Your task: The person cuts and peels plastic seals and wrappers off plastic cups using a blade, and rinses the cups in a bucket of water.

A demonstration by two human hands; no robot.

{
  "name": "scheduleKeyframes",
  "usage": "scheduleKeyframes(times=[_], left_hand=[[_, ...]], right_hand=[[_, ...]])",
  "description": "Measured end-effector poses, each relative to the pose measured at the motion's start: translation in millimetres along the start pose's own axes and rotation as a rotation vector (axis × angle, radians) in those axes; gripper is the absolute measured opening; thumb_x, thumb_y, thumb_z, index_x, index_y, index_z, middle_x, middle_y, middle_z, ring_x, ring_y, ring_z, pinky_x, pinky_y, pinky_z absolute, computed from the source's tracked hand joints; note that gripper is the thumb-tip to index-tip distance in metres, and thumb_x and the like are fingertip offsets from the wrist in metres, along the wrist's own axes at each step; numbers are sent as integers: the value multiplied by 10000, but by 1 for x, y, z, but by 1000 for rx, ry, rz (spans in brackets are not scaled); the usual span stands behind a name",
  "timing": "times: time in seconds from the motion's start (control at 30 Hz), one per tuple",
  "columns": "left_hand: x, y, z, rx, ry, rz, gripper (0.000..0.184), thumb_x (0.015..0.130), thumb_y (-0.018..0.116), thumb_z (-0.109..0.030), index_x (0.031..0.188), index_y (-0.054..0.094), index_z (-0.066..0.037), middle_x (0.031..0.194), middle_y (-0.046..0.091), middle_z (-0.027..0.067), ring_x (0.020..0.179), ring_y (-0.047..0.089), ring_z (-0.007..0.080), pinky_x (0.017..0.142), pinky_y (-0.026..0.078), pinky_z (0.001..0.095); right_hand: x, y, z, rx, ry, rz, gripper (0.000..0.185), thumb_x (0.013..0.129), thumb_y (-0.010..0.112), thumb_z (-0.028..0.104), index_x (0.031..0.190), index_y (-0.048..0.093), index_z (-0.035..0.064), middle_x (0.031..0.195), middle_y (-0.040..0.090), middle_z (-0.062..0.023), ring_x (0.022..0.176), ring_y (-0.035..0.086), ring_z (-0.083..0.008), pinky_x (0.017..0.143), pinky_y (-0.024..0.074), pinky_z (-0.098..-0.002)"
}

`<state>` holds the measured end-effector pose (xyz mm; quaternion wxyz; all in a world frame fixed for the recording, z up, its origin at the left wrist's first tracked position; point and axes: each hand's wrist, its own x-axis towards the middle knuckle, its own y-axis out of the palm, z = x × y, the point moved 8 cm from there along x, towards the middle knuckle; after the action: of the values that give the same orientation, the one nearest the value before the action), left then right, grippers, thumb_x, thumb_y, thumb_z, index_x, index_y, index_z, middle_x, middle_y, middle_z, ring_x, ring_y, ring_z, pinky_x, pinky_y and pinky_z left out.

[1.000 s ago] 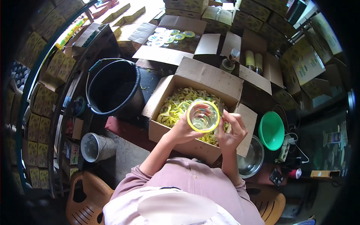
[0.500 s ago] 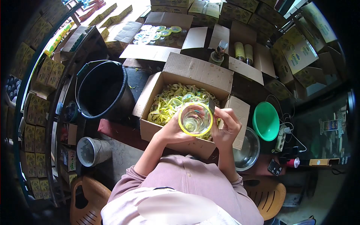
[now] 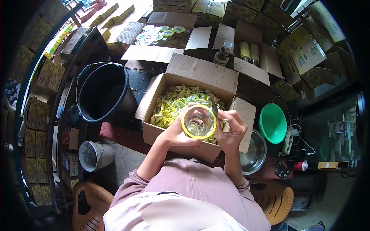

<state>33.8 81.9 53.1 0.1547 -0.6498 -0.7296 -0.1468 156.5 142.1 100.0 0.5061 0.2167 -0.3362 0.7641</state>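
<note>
My left hand (image 3: pixel 174 132) is wrapped around a clear plastic cup (image 3: pixel 195 125) with a yellow rim, its open mouth tilted up toward me. My right hand (image 3: pixel 231 129) is closed at the cup's right side, pinching a small knife (image 3: pixel 214 109) whose dark flat blade stands against the rim; its handle is hidden in the fingers. Below both hands is an open cardboard box (image 3: pixel 152 133), filled with yellow-green plastic trimmings (image 3: pixel 163 111). Several round pieces with yellow edges lie among the trimmings.
A black bucket (image 3: pixel 125 92) stands left of the box, with a grey pail (image 3: pixel 89 156) lower down. On the right are a green bowl (image 3: pixel 273 123) and a metal basin (image 3: pixel 256 154). Behind, another carton (image 3: pixel 154 54) holds yellow-rimmed cups. A glass jar (image 3: pixel 222 57) stands beside it.
The cup has turned slightly in my hands and shifted a little left. The knife's blade shows more plainly above the rim. The whole view has moved slightly.
</note>
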Motion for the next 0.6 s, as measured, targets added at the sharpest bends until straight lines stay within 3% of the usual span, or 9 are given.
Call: scheduleKeyframes(times=[0.1, 0.2, 0.4, 0.6], left_hand=[[-4, -4, 8, -29, -87, -139, 679, 602, 756, -87, 1158, 372, -25, 1128, 457, 101, 1023, 503, 201, 869, 429, 327], [-3, -7, 6, -32, 48, -160, 688, 599, 771, -75, 1148, 359, -36, 1124, 465, 102, 1052, 490, 193, 887, 422, 326], [-5, -13, 11, 90, 13, -182, 662, 641, 732, -70, 1191, 366, -25, 1127, 477, 109, 1058, 487, 198, 905, 406, 323], [-6, -1, 9, 114, -14, -8, 618, 679, 676, -91, 1216, 384, -3, 1131, 490, 116, 1067, 482, 213, 909, 399, 332]], right_hand=[[1, 1, 4, -23, 7, -23, 291, 628, 657, -80, 897, 653, 31, 723, 596, -81, 648, 595, -166, 583, 472, -258], [-2, 0, 4, -50, -13, -34, 292, 633, 660, -71, 903, 657, 39, 728, 597, -77, 645, 594, -165, 583, 476, -260], [-13, 0, 6, -174, -26, -116, 308, 630, 660, -64, 915, 660, 52, 735, 597, -74, 646, 595, -174, 593, 483, -279], [-7, -5, 0, -104, 1, -94, 328, 615, 645, -80, 920, 657, 39, 733, 593, -82, 652, 594, -174, 588, 474, -266]])
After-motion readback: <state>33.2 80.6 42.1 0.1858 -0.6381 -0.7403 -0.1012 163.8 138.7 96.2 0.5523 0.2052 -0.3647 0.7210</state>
